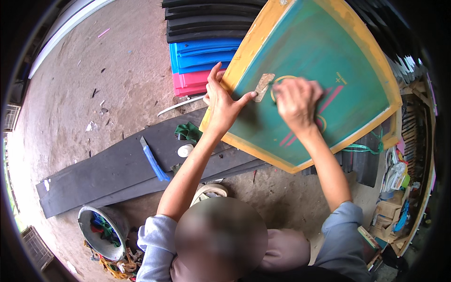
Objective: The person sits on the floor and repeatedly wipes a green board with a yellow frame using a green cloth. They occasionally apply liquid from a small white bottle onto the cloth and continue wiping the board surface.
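Observation:
A screen-printing frame [244, 51] with yellowed edges and green mesh is tilted up in front of me. My left hand [221, 101] grips its left edge, fingers at the outer side and thumb over the mesh. The thumb tip touches a small brown speckled flat piece [266, 84] on the mesh. My right hand [298, 101] is closed against the middle of the mesh, beside a yellow ring outline and pink stripes [331, 98]. It is blurred by motion, and what its fingers hold is hidden.
Black sheets [108, 169] lie on the floor, with a blue-handled cutter [154, 160], a white bottle [185, 150] and a green cloth [189, 131]. Black, blue and pink sheets [202, 56] are stacked beyond. A bucket of scraps [87, 225] stands at left, a cluttered shelf [394, 207] at right.

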Available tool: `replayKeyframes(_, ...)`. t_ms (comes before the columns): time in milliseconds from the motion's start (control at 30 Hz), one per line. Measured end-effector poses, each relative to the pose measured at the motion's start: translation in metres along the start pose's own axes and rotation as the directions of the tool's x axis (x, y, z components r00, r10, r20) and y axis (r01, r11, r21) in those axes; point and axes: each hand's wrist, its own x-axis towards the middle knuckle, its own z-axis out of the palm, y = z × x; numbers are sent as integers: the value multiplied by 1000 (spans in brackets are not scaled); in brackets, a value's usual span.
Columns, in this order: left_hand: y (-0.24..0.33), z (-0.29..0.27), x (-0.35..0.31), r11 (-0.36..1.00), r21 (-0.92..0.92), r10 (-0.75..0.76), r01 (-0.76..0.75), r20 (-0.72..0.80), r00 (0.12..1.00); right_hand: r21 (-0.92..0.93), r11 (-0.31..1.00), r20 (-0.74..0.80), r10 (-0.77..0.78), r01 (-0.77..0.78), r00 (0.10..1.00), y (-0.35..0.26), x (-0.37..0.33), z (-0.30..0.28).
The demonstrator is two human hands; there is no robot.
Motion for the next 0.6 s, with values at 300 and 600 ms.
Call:
replayKeyframes(300, 6, -5, 1, 997, 22, -69, 69, 21, 997, -17, 949, 6, 315, -315, 949, 4, 22, -11)
replayKeyframes(600, 11, 4, -7, 986, 154, 66, -57, -57, 996, 124, 992, 206, -16, -10, 978, -27, -105, -10)
